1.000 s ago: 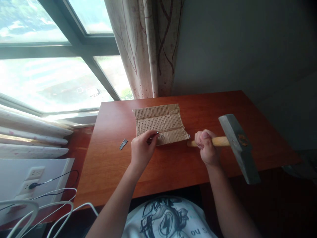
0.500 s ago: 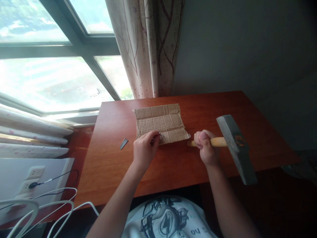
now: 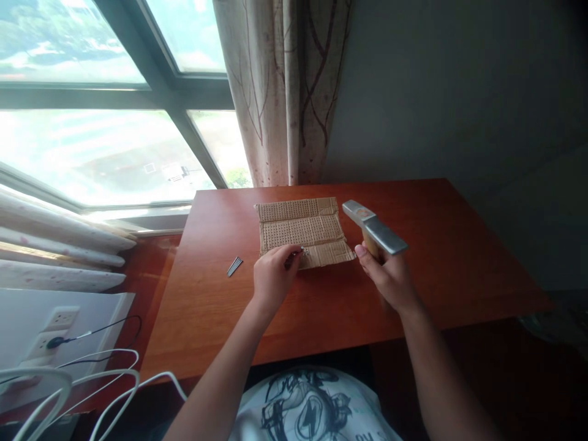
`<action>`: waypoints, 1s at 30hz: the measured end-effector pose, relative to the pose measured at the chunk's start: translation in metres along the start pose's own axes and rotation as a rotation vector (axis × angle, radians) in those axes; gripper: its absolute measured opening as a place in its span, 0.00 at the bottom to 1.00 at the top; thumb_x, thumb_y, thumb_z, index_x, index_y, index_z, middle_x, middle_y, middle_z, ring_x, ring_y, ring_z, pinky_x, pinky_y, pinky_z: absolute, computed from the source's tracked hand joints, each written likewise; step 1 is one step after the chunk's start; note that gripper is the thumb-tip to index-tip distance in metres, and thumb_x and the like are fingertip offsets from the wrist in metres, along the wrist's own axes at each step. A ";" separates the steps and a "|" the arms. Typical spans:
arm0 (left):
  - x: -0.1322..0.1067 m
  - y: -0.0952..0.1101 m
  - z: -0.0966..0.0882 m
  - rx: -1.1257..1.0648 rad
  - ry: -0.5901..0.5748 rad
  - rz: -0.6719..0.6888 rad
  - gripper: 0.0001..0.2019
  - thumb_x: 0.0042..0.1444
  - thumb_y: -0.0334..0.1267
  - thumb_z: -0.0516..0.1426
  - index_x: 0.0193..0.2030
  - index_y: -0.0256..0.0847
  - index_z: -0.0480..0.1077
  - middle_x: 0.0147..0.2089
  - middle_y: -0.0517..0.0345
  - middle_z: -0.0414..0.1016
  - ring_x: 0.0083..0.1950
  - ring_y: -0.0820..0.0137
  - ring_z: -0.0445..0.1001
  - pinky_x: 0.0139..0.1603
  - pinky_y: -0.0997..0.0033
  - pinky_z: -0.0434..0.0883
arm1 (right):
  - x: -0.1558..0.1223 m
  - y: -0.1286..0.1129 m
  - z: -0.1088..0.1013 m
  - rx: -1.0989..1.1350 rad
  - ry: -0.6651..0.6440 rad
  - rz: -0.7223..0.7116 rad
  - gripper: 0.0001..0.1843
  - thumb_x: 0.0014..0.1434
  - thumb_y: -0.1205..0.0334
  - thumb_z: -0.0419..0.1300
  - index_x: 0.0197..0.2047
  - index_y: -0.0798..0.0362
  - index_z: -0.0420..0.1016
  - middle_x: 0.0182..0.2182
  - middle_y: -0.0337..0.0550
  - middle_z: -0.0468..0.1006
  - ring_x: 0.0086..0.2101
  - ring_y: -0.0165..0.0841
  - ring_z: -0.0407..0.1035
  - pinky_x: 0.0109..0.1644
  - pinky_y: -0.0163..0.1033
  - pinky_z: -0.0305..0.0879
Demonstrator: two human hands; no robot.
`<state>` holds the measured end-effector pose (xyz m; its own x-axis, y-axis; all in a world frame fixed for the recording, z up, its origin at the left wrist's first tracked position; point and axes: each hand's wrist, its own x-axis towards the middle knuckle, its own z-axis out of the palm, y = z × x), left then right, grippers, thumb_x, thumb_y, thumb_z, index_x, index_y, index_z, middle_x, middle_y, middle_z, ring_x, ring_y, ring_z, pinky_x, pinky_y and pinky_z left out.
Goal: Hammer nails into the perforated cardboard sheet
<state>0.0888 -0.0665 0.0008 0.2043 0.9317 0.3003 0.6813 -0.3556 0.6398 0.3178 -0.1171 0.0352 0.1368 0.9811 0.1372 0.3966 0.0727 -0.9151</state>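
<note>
A piece of brown cardboard (image 3: 301, 229), creased and dotted with rows of small holes, lies on the wooden table (image 3: 316, 318). My left hand (image 3: 275, 272) rests at its near edge, finger and thumb pinched on what looks like a nail; the fingers mostly hide it. Tiny shiny metal heads show beside those fingertips. To the right of the cardboard, my right hand (image 3: 390, 275) grips a hammer (image 3: 374, 226) by its wooden handle, the metal head up above the fist. Several loose nails (image 3: 234, 266) lie together on the table, left of my left hand.
A window (image 3: 114, 153) fills the left side, with a patterned curtain (image 3: 285, 92) behind the table. White cables (image 3: 124, 373) and a wall socket (image 3: 48, 343) with a black plug are at lower left. A dark wall (image 3: 450, 104) stands behind on the right.
The hammer has swung from lying sideways, head to the right, to upright with its head moved left toward the cardboard. My left hand keeps its pinch at the cardboard; the view has shifted slightly.
</note>
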 end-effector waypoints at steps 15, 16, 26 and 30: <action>-0.004 -0.003 0.005 0.054 0.015 0.017 0.08 0.63 0.37 0.57 0.43 0.47 0.78 0.40 0.58 0.83 0.40 0.67 0.80 0.39 0.71 0.71 | 0.009 -0.032 0.006 -0.652 -0.281 -0.118 0.15 0.68 0.50 0.53 0.32 0.48 0.65 0.25 0.38 0.74 0.26 0.35 0.68 0.30 0.39 0.50; -0.004 -0.003 0.005 0.057 0.014 0.020 0.08 0.63 0.37 0.57 0.43 0.47 0.78 0.40 0.58 0.83 0.40 0.67 0.80 0.39 0.71 0.71 | 0.009 -0.035 0.006 -0.648 -0.284 -0.117 0.15 0.68 0.50 0.52 0.32 0.48 0.64 0.24 0.38 0.74 0.25 0.34 0.67 0.30 0.39 0.50; -0.003 -0.001 0.004 0.049 0.022 0.044 0.07 0.63 0.35 0.57 0.41 0.46 0.78 0.40 0.60 0.83 0.40 0.68 0.79 0.38 0.72 0.69 | 0.011 -0.063 0.002 -0.559 -0.306 -0.096 0.16 0.69 0.52 0.52 0.31 0.49 0.65 0.23 0.37 0.72 0.23 0.32 0.66 0.29 0.38 0.52; -0.003 -0.002 0.006 0.066 0.031 0.052 0.06 0.62 0.34 0.57 0.39 0.44 0.77 0.38 0.59 0.82 0.39 0.68 0.78 0.36 0.72 0.67 | 0.011 -0.066 0.004 -0.613 -0.354 -0.062 0.15 0.69 0.53 0.50 0.32 0.49 0.66 0.26 0.39 0.75 0.27 0.33 0.69 0.31 0.38 0.53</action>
<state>0.0907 -0.0686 -0.0054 0.2192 0.9091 0.3542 0.7155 -0.3966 0.5751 0.2894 -0.1106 0.0950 -0.1640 0.9855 -0.0445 0.8476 0.1177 -0.5173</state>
